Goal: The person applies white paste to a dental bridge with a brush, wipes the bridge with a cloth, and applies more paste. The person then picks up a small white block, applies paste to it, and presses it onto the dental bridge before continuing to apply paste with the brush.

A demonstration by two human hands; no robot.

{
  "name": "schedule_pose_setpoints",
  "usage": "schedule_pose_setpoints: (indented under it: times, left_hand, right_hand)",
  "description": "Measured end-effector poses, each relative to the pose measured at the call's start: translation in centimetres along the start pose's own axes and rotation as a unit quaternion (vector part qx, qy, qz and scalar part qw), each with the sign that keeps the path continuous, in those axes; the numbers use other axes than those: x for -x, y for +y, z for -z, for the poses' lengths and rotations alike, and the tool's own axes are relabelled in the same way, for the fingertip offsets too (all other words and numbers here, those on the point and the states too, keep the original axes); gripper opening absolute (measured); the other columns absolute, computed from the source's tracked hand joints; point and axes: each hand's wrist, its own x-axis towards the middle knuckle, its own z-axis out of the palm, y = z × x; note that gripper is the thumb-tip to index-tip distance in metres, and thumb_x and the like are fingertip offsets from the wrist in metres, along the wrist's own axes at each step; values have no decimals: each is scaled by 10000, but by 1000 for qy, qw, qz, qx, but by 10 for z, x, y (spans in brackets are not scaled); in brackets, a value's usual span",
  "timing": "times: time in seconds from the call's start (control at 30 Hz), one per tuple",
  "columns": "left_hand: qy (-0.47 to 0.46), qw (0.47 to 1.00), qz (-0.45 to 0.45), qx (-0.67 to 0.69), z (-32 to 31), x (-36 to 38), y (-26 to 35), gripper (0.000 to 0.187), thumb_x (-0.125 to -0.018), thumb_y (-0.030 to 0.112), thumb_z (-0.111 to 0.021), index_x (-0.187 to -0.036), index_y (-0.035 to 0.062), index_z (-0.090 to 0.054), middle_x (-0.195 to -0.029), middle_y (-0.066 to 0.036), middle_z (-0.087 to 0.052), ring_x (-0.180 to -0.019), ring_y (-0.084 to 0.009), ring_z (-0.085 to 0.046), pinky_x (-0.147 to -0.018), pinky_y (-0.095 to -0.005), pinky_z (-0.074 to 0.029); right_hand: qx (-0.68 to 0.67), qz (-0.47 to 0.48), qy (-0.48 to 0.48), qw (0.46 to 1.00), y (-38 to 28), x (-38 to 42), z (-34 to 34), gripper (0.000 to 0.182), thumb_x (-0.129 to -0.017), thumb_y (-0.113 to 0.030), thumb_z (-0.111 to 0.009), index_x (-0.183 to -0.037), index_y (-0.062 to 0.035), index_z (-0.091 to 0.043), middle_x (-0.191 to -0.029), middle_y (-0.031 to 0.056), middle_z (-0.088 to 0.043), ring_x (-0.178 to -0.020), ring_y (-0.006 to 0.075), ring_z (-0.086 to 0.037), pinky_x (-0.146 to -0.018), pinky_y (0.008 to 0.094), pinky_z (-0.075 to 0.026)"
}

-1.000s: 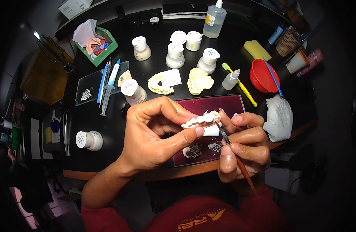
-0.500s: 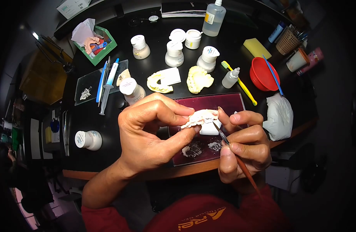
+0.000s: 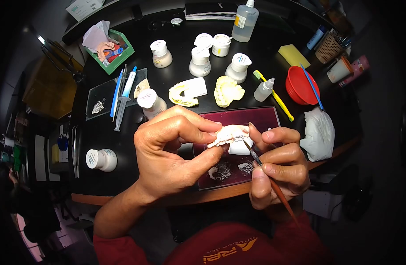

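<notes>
Between the thumb and fingers of my left hand (image 3: pixel 172 150) is a pale dental model (image 3: pixel 231 133) with a row of teeth along its lower edge. My right hand (image 3: pixel 280 165) is closed around a thin brush (image 3: pixel 277 193) with a reddish-brown handle. The brush's dark tip meets or nearly meets the teeth; exact contact is hard to see. A right fingertip rests by the model's right end. Below the model, a white block (image 3: pixel 241 148) shows over a dark red glass slab (image 3: pixel 267 115) bearing smears of white paste (image 3: pixel 219 172).
Behind my hands lie yellowish dental casts (image 3: pixel 228 91), several white powder bottles (image 3: pixel 200 62), a dropper bottle (image 3: pixel 264 90) and a yellow toothbrush (image 3: pixel 280 102). At right are a red bowl (image 3: pixel 301 86) and crumpled white tissue (image 3: pixel 318 134). A syringe (image 3: pixel 125 97) lies at left, near a green box (image 3: pixel 123 57).
The model has turned slightly in my left fingers, and the left thumb has shifted a little left. The brush stays at the teeth. The whole view has moved very slightly.
</notes>
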Motion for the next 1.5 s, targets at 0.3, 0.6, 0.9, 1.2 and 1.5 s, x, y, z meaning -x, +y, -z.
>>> schedule_pose_setpoints:
  times: [0.3,0.6,0.9,1.2,1.5]
  left_hand:
    - [1,1000,5,8,-1,1,0,270,-695,-88,-882,-783,18,-650,-941,-151,-718,-886,-172,-695,-798,-297,-570]
    - [13,994,77,72,-5,1,6,221,-739,-104,-841,-801,-12,-650,-910,-174,-734,-856,-175,-723,-774,-295,-590]
    - [1,986,129,110,-5,0,14,236,-750,-119,-827,-816,-21,-622,-895,-205,-734,-825,-173,-726,-765,-292,-591]
    - [11,984,119,134,-6,2,9,173,-772,-70,-838,-803,-47,-669,-871,-170,-747,-800,-146,-736,-706,-263,-610]
    - [9,984,116,138,-6,2,9,172,-773,-71,-835,-802,-45,-667,-865,-163,-747,-790,-140,-734,-697,-260,-610]
  right_hand:
    - [11,4,-4,1000,0,-1,0,301,-804,72,-675,-1046,-53,-549,-894,107,-590,-1097,321,-617,-916,524,-649]
    - [17,20,14,1000,2,3,-1,297,-819,64,-672,-1058,-62,-550,-924,96,-584,-1090,301,-608,-883,497,-668]
    - [47,33,10,998,1,2,-2,307,-819,66,-684,-1069,-63,-562,-945,97,-592,-1076,303,-614,-860,475,-677]
    - [70,43,7,997,1,1,-2,307,-813,60,-698,-1067,-64,-577,-945,98,-607,-1041,298,-635,-842,437,-682]
    - [73,45,9,996,1,1,-3,297,-807,58,-706,-1048,-67,-586,-940,91,-605,-1027,296,-638,-837,432,-682]
